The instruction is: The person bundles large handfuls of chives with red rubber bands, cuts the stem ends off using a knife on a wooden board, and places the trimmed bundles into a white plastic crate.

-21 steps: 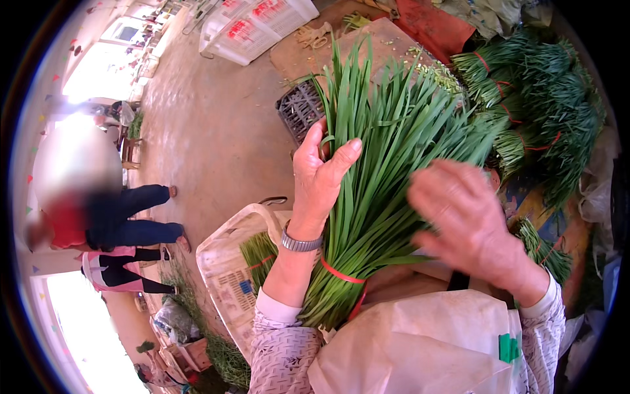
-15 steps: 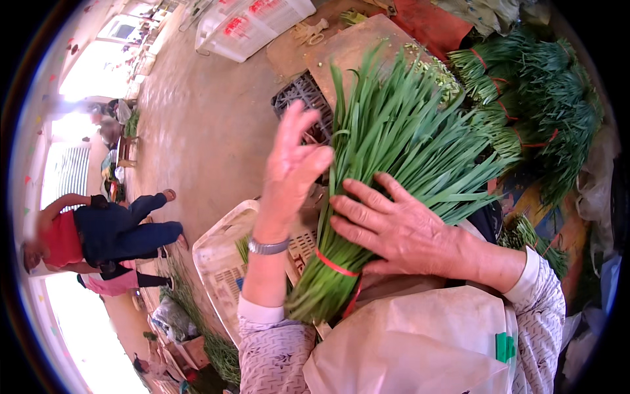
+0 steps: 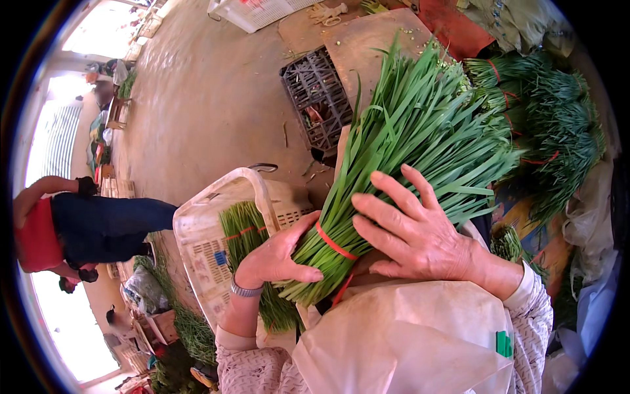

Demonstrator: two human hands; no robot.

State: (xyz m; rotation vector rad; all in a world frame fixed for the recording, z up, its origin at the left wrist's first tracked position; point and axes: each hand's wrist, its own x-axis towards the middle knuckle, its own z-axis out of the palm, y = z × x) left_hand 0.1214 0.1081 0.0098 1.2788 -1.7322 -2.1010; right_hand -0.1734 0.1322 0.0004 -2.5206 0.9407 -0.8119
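Note:
A large bunch of garlic chives lies slanted across my lap, its long leaves pointing up and to the right. A red band circles it near the stalk ends, and a loose red tail hangs below. My left hand rests against the stalk end, thumb and fingers apart, with a metal watch band at the wrist. On top of the bunch lies my right hand, fingers spread over the stalks above the band. A pale apron with a green clip covers my lap.
A white plastic basket at my left holds banded chives. Beyond it sit a dark crate and a board. More banded bunches are piled at right. A person in red stands far left.
My left hand has come down from the air beside the leaves to the stalk end. My right hand has shifted slightly, its fingers spread wider. The view has shifted, showing more of the basket.

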